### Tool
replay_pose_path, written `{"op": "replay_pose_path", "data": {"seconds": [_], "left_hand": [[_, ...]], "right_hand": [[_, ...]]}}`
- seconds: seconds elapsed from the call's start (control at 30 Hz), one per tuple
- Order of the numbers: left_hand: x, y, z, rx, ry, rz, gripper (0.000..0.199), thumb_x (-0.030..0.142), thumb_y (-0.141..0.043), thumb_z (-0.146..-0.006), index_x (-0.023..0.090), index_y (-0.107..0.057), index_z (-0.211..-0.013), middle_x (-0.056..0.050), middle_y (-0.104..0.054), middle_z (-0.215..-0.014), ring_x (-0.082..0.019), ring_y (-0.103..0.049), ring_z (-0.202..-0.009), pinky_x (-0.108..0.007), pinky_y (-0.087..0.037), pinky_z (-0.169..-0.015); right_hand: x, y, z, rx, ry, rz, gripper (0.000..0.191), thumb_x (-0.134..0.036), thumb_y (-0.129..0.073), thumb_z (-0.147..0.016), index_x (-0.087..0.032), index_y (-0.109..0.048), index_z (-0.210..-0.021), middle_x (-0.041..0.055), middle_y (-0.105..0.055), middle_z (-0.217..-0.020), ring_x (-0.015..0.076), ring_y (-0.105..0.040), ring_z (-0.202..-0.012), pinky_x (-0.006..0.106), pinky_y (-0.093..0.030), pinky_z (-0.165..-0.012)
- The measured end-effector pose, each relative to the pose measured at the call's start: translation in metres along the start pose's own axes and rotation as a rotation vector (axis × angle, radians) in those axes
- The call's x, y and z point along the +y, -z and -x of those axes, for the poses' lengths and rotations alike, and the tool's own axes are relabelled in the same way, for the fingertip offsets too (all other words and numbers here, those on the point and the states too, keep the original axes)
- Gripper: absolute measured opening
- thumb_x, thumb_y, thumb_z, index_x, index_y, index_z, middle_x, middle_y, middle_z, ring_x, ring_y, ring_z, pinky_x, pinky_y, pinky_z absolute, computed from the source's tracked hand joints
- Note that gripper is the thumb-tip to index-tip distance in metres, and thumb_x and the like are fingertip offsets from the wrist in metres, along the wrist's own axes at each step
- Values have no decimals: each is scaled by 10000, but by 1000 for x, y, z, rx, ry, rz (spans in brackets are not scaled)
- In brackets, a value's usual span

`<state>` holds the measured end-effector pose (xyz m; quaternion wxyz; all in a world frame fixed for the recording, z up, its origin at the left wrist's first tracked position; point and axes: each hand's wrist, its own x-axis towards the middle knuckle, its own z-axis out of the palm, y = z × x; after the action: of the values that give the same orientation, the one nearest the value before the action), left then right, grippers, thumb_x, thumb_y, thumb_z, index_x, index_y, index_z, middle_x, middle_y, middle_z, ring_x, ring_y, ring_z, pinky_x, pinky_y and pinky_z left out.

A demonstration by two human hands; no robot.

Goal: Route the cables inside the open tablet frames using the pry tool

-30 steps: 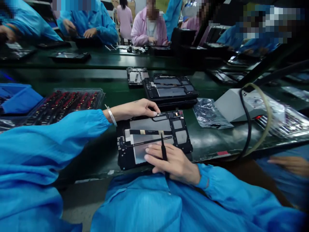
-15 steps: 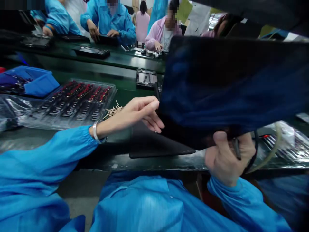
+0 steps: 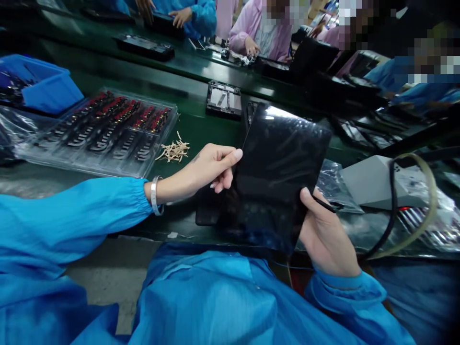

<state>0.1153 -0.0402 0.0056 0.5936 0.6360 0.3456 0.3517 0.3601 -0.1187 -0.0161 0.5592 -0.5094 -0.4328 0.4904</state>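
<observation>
I hold a black tablet (image 3: 282, 167) up off the bench, its glossy dark side facing me. My left hand (image 3: 210, 167) pinches its left edge between thumb and fingers. My right hand (image 3: 323, 232) grips its lower right edge and also holds a thin black stick tool (image 3: 325, 204) between the fingers. Under the tablet a black mat (image 3: 206, 211) lies on the green bench.
A clear tray of red and black parts (image 3: 108, 129) lies left, with a blue bin (image 3: 43, 88) behind it and a heap of tan slivers (image 3: 174, 151). An open tablet frame (image 3: 223, 99) lies farther back. A grey box (image 3: 373, 184) with cables sits right. Other people work across the bench.
One second ago the tablet lay open side up on the mat under both hands. I lifted and flipped it; now its dark glossy side faces me, lower than half a second ago.
</observation>
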Motion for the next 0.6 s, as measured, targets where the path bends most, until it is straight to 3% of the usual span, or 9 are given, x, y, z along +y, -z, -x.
{"op": "replay_pose_path", "data": {"seconds": [0.1, 0.23, 0.43, 0.53, 0.6], "left_hand": [[-6, 1, -4, 15, 82, 42, 453, 385, -498, -1046, 152, -426, -665, 18, -584, -495, -14, -452, -349, -97, -283, -370], [-12, 2, -7, 9, 125, 80, 433, 395, -514, -1038, 156, -432, -686, 21, -586, -496, -18, -449, -342, -103, -283, -361], [-17, 3, -9, 9, 116, 62, 449, 435, -536, -1021, 157, -437, -683, 16, -591, -503, -17, -458, -344, -107, -295, -357], [-10, 10, -12, -37, 25, -25, 420, 410, -572, -1009, 152, -462, -697, -8, -635, -550, -39, -529, -389, -116, -370, -384], [1, 18, -17, -95, -54, -67, 342, 347, -619, -987, 153, -482, -741, -26, -682, -608, -87, -618, -454, -152, -461, -433]], "right_hand": [[6, 6, -4, -59, -60, -15, 345, -432, -621, -950, -305, -671, -1267, 21, -744, -1222, 251, -700, -1172, 473, -575, -1048], [13, 14, -9, -123, -55, 22, 340, -444, -565, -980, -309, -663, -1276, 19, -748, -1210, 245, -688, -1197, 489, -570, -1053], [11, 8, -8, -109, -31, 49, 302, -420, -562, -982, -303, -682, -1233, 16, -754, -1187, 245, -673, -1221, 490, -558, -1069], [-7, 0, -9, -26, 81, 104, 240, -380, -616, -956, -296, -717, -1157, 10, -749, -1190, 250, -669, -1223, 500, -529, -1099], [-26, -7, -10, 99, 275, 159, 200, -310, -697, -905, -283, -748, -1096, 3, -751, -1164, 253, -651, -1243, 473, -493, -1142]]}}
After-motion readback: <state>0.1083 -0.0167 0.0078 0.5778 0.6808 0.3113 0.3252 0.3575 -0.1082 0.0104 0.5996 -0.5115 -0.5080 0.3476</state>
